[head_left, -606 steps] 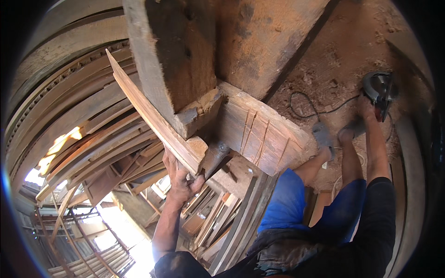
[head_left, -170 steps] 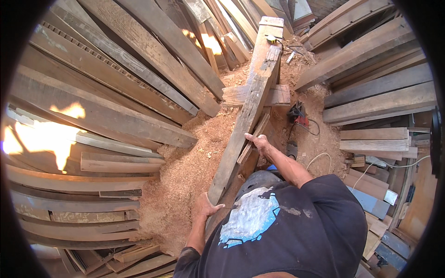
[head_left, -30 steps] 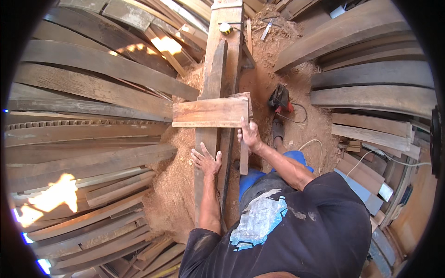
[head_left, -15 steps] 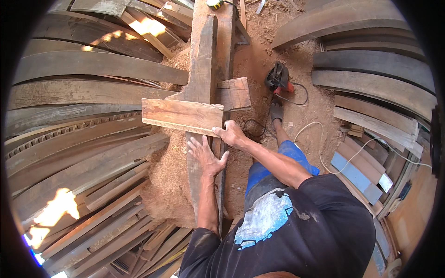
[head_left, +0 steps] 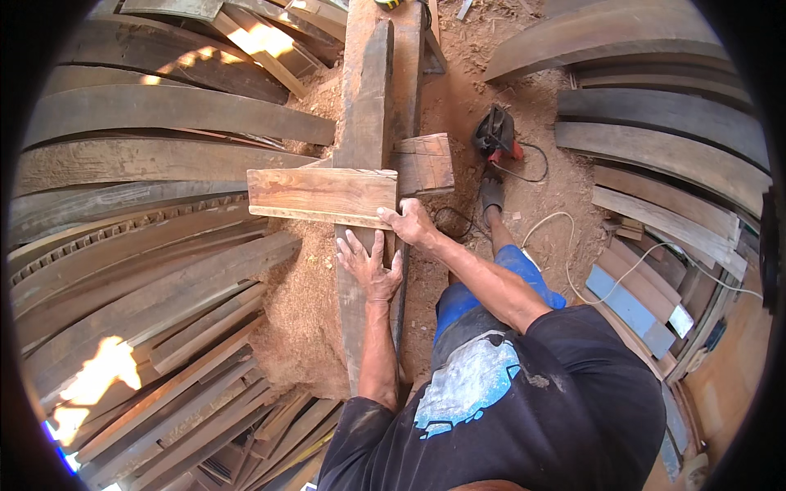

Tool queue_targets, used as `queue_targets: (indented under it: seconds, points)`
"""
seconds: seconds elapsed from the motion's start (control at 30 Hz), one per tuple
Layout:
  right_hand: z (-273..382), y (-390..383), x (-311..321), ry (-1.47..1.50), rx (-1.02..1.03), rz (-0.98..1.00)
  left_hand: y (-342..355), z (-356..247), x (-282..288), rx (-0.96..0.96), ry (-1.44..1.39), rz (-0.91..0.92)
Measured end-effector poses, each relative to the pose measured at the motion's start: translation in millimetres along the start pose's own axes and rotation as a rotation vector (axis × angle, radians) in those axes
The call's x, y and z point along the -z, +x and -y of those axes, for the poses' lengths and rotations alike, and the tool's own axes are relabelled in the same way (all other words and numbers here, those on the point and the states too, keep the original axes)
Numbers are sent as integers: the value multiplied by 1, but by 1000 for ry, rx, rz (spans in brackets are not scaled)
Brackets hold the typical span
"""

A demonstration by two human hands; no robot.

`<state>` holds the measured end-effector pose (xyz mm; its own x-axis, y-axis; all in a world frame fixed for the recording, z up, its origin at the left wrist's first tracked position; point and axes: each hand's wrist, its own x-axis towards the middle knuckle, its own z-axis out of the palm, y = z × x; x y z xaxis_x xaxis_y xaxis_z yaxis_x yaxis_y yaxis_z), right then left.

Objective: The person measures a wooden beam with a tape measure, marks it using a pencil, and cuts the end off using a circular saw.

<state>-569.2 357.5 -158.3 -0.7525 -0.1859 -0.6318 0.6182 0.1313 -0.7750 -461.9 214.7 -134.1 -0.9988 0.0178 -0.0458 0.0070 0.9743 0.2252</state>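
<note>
A short reddish-brown wooden board (head_left: 319, 193) lies crosswise over a long grey timber plank (head_left: 365, 98). My right hand (head_left: 413, 224) pinches the board's near right corner, with the thumb on its near edge. Just below the board, my left hand (head_left: 372, 272) rests on the plank, fingers spread and pointing at the board's near edge. To the right of the plank, a shorter wood block (head_left: 424, 165) with marks on its face sticks out.
On the ground to the right sits a black and red corded power tool (head_left: 496, 135). A pale cable (head_left: 565, 245) curls beside my leg. Stacked boards (head_left: 188, 110) fill the left side, and more planks (head_left: 655, 106) lie right. Sawdust (head_left: 303, 327) covers the ground. A tape measure (head_left: 388, 3) lies at the far end.
The board has turned slightly and now lies nearly level across the plank. Both hands have shifted a little, the left moving right with its fingers closer to the board.
</note>
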Motion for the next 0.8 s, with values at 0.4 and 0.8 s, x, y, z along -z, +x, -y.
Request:
queue_targets:
  seconds: [0.4,0.8]
  points:
    - [-1,4,1,78,-15,30,3,-1,0,13,3,-5]
    - [-1,7,3,34,-25,35,3,-2,-1,21,-28,-18]
